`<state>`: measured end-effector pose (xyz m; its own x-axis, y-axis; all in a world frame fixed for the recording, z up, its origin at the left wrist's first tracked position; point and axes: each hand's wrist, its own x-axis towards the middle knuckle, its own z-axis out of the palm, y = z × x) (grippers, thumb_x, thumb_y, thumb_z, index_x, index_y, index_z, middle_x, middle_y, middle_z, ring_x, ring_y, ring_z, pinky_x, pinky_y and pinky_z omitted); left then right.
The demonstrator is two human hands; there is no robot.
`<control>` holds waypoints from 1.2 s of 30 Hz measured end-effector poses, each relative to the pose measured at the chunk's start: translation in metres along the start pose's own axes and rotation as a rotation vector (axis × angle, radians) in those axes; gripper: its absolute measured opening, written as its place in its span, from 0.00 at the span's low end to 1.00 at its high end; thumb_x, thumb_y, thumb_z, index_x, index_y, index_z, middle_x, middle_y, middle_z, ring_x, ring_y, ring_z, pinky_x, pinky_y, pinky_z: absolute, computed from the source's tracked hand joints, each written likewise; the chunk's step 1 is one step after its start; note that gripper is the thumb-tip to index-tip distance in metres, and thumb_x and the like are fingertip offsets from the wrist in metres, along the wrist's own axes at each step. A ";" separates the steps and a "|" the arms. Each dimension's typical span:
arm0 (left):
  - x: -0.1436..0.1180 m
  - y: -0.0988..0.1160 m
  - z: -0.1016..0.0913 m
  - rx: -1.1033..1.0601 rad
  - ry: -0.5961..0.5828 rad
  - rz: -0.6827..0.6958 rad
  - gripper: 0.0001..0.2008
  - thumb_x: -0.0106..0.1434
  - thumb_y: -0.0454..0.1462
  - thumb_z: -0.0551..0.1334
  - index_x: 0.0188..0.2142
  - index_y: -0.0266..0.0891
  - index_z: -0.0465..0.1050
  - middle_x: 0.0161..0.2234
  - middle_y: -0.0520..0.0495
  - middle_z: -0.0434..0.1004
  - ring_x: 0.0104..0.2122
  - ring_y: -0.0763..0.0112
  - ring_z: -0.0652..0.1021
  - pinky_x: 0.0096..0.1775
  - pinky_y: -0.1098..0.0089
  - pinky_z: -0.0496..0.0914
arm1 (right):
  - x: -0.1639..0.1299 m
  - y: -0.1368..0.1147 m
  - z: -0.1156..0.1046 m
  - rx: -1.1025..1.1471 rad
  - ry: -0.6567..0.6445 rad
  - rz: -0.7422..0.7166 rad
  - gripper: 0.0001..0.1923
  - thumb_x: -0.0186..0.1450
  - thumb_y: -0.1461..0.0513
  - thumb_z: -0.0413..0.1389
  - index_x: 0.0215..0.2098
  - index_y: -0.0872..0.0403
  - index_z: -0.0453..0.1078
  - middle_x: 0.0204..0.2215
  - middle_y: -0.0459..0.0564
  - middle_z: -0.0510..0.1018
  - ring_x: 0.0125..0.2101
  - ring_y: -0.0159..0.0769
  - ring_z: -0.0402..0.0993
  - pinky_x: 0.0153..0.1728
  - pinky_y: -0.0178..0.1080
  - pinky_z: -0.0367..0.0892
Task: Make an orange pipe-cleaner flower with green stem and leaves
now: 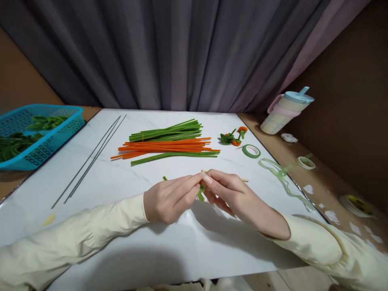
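**Green stem pinched between both hands**

My left hand (169, 200) and right hand (233, 194) meet fingertip to fingertip, both closed on 1 green pipe cleaner (200, 195) just above the white table (151, 250). Thin wooden stick (242, 178) pokes out behind right fingers.

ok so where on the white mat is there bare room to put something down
Bare mat lies near the front edge below the left hand and right hand, and between the thin wires and the pipe cleaner pile. The right side is crowded with the tape roll and loose tape strips.
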<state>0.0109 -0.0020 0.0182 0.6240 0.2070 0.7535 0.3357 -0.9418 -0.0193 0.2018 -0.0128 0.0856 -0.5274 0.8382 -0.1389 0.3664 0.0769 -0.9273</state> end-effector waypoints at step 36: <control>0.049 0.010 -0.053 -0.262 -0.375 -0.761 0.07 0.65 0.35 0.53 0.38 0.41 0.69 0.35 0.53 0.73 0.33 0.75 0.73 0.34 0.75 0.65 | 0.023 0.025 -0.002 -0.216 0.281 -0.444 0.07 0.65 0.66 0.47 0.28 0.54 0.59 0.30 0.48 0.66 0.31 0.32 0.63 0.31 0.36 0.60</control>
<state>0.0075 -0.0150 0.0894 0.5031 0.8316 0.2353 0.6101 -0.5346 0.5848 0.2002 0.0093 0.0595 -0.4536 0.8093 0.3733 0.3203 0.5389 -0.7791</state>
